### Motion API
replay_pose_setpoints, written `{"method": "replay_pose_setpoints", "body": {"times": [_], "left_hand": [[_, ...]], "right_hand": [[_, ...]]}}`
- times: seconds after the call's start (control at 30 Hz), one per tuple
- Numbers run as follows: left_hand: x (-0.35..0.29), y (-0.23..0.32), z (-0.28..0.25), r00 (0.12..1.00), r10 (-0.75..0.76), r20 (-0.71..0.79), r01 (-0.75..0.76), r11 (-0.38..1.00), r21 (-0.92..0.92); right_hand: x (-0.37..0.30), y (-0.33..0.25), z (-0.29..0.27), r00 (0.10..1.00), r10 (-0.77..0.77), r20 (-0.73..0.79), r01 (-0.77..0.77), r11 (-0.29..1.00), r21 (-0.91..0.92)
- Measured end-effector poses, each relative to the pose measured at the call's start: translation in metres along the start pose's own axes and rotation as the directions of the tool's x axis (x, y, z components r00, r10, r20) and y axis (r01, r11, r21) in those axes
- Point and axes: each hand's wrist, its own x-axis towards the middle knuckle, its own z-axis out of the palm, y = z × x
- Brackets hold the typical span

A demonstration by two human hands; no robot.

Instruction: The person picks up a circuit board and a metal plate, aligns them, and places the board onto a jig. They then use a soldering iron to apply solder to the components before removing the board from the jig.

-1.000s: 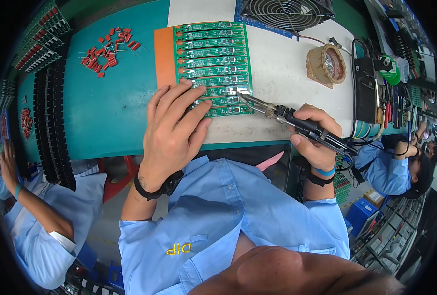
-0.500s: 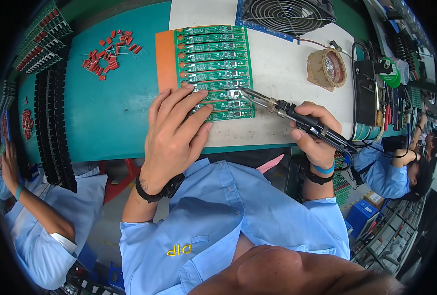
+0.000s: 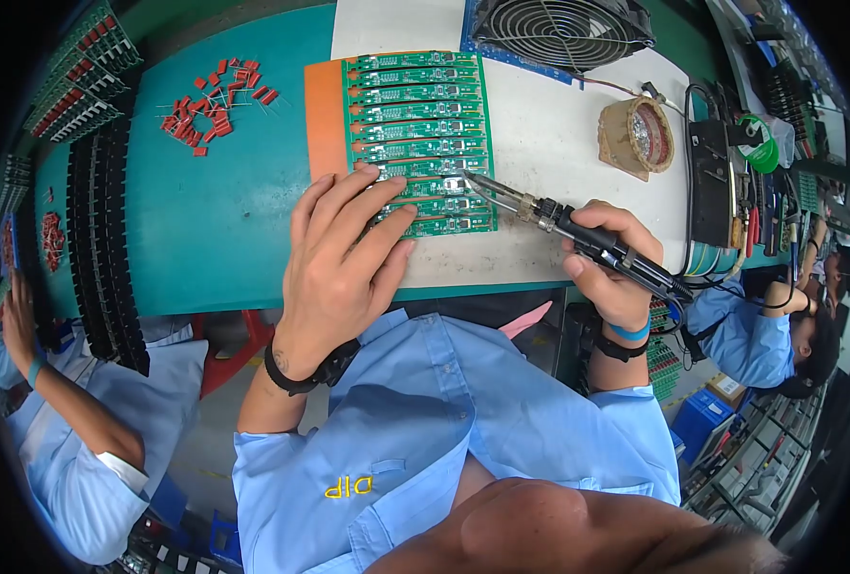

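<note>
A green circuit board panel [image 3: 415, 122], made of several narrow strips side by side, lies on an orange sheet [image 3: 326, 120] and the white work surface. My left hand [image 3: 334, 253] rests over its lower left part, fingers spread and pressing on the strips. In my right hand [image 3: 618, 263] is a black soldering iron [image 3: 592, 237], gripped like a pen. Its metal tip points left and meets, or nearly meets, a component on one of the lower strips. A thin second rod runs alongside the tip. Exact contact is too small to make out.
Red components with wire leads [image 3: 210, 107] lie heaped on the teal mat [image 3: 215, 230]. Black slotted rails [image 3: 105, 239] stand left. A fan [image 3: 564, 33] sits at the back, with a round tan container [image 3: 640, 136] and a tool holder [image 3: 712, 182] rightward. Co-workers sit on both sides.
Almost everything holds still. The board panel and the soldering iron's tip have shifted very slightly to the right.
</note>
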Motion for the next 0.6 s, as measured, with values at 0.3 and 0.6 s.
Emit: {"method": "replay_pose_setpoints", "body": {"times": [0.3, 0.6], "left_hand": [[-0.001, 0.000, 0.002, 1.000, -0.006, -0.007, 0.006, 1.000, -0.002], [0.000, 0.000, 0.000, 1.000, 0.007, -0.008, -0.007, 1.000, 0.004]], "right_hand": [[-0.021, -0.001, -0.019, 0.982, -0.043, -0.182, 0.035, 0.998, -0.048], [-0.033, 0.038, -0.038, 0.749, -0.066, -0.659, -0.001, 0.995, -0.100]]}}
